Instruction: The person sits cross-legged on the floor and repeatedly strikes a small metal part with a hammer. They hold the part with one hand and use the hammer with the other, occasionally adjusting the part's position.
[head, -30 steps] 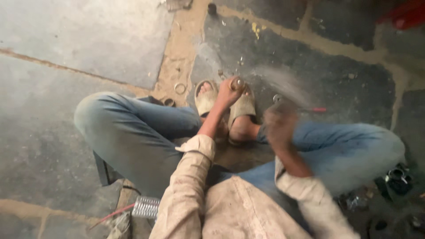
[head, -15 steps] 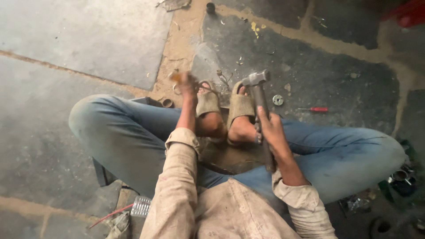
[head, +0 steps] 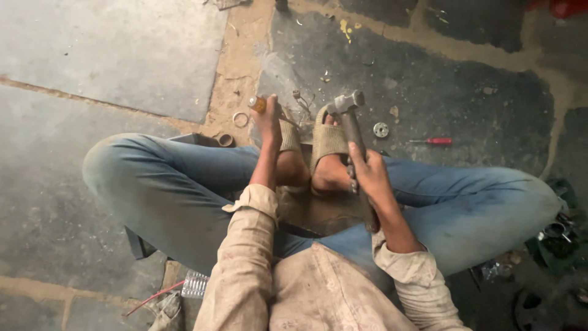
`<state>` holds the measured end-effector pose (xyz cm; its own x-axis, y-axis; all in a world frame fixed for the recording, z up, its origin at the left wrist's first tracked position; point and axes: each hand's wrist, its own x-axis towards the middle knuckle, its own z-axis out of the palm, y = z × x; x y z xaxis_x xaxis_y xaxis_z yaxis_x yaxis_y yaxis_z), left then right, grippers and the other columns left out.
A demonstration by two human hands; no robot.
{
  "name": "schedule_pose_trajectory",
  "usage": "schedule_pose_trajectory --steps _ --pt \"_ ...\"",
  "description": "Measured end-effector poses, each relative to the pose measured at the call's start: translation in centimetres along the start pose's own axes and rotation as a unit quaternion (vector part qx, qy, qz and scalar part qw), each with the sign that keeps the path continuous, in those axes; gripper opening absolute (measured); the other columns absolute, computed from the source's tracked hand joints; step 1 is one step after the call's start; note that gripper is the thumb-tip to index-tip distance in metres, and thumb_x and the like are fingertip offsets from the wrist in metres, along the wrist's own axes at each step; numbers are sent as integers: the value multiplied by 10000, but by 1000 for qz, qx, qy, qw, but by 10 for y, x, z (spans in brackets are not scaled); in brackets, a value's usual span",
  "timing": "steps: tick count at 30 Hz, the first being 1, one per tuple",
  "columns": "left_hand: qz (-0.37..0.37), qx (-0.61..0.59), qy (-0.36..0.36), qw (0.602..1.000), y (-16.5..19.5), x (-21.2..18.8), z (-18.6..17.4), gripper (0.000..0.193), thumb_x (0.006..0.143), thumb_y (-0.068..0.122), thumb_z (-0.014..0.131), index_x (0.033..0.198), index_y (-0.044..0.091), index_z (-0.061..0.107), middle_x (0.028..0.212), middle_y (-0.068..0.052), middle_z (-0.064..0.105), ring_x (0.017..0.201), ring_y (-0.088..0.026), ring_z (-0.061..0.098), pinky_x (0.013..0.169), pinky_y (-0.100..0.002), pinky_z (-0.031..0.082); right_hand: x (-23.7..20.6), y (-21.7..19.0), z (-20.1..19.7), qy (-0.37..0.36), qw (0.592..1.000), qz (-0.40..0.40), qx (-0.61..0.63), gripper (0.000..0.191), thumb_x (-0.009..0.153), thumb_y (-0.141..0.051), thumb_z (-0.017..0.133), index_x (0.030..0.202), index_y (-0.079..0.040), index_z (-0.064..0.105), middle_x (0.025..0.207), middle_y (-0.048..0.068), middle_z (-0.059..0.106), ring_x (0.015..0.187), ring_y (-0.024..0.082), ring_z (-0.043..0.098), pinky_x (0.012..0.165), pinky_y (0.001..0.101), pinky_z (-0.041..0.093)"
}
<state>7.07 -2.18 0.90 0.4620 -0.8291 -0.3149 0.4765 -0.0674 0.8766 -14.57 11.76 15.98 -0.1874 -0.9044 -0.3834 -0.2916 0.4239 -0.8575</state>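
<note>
I sit cross-legged on a stone floor, my feet in tan sandals [head: 327,140] in front of me. My right hand [head: 367,175] grips the handle of a metal hammer [head: 346,103], whose head points away from me above my right foot. My left hand [head: 267,119] is closed on a small tool with an orange-brown handle [head: 258,104] and a thin metal shaft, held over my left foot. A dark flat piece [head: 318,214] lies between my legs below the feet.
A red-handled screwdriver [head: 433,141] and a round metal washer [head: 381,129] lie on the floor to the right. A metal ring [head: 240,119] lies left of my left hand. Dark parts [head: 554,236] sit at the right edge, a clear plastic bottle [head: 196,285] at lower left.
The right hand swung the hammer in from the right to over my feet, and it now holds still. The left hand shifted left with its small tool.
</note>
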Motion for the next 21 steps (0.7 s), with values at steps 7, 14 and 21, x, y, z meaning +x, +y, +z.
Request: schedule_pose_trajectory --steps 7,14,21 --pt "81 137 -84 984 -15 -7 16 220 919 204 727 826 23 644 724 22 621 626 -90 554 549 -308 454 -4 -3 -1 -5 998 -9 -66 511 999 -481 605 776 -21 620 559 32 572 455 118 535 411 327 417" --pt "178 288 -210 917 -6 -41 44 273 937 205 679 798 -2 569 661 -143 581 595 -247 551 603 -401 467 -23 -61 -2 68 958 -117 -251 500 1000 -459 679 836 13 660 615 104 592 574 183 639 525 414 473" --pt "193 278 -200 919 -18 -40 44 208 925 183 657 825 14 587 727 -182 620 656 -337 610 632 -427 488 -58 -107 -37 48 942 -281 179 535 1009 -560 611 1159 -48 576 861 83 599 609 173 560 505 308 458"
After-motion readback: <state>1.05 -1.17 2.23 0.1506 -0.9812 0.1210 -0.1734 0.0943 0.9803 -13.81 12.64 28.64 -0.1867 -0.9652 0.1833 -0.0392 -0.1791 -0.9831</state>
